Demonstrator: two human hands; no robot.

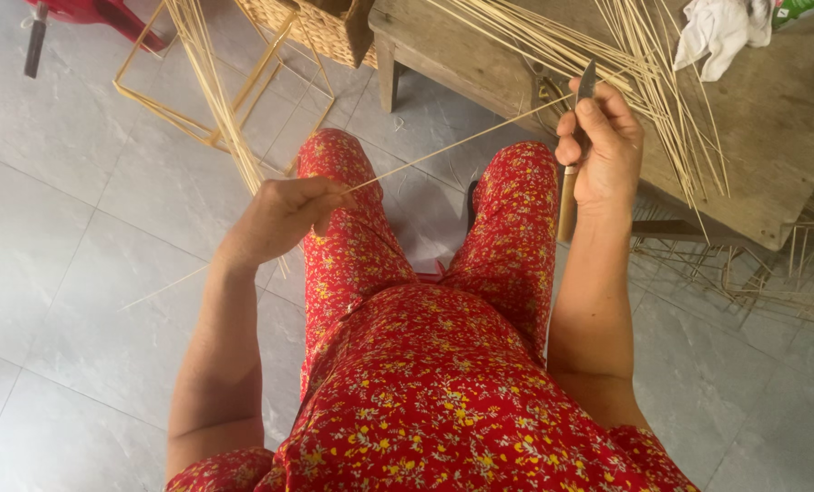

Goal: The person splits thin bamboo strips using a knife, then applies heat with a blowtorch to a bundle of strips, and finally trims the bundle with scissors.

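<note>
1. A long thin bamboo strip (443, 146) runs slantwise across the person's lap, from low on the left, over the knees, up to the right
2. The left hand (284, 214) is closed around the strip, pinching it between thumb and fingers just above the left knee; the strip's tail carries on past the wrist toward the floor
3. The right hand (603, 146) is closed around a knife (574, 155), its pale wooden handle hanging below the fist and its dark blade sticking up past the thumb
4. The blade seems to meet the strip near the upper end, though the exact contact is hard to make out against the clutter behind
5. Both knees are covered by red flowered clothing (425, 364), filling the lower middle of the view
6. Just beyond the right hand stands a low wooden table (780, 137), with a loose bundle of strips (662, 82) fanned across its top and hanging over the near edge
7. A white cloth (721, 32) lies crumpled at the far side of the table
8. On the grey tiled floor (70, 228) to the left sits an open bamboo frame (215, 100), with a woven basket (307, 27) beyond it
</note>
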